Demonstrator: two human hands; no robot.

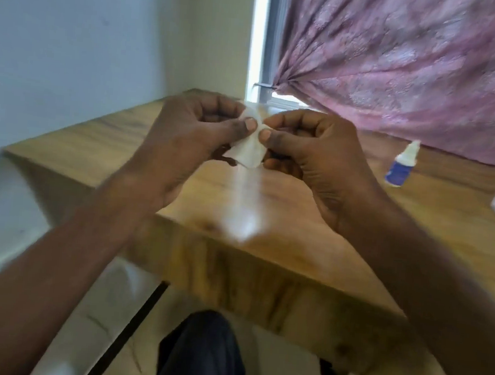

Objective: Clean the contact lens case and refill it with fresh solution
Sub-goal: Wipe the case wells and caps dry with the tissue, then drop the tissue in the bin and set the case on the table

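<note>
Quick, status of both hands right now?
Left hand: closed, pinching the white tissue.
Right hand: closed, pinching the same tissue.
Lens case: not visible.

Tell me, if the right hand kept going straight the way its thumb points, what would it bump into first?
The right hand points its thumb leftward at the white tissue it already pinches; just beyond is the left hand. Depth is hard to judge, but they look nearly touching.

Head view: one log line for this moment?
left hand: pinching tissue | right hand: pinching tissue | solution bottle: upright on table, untouched
</note>
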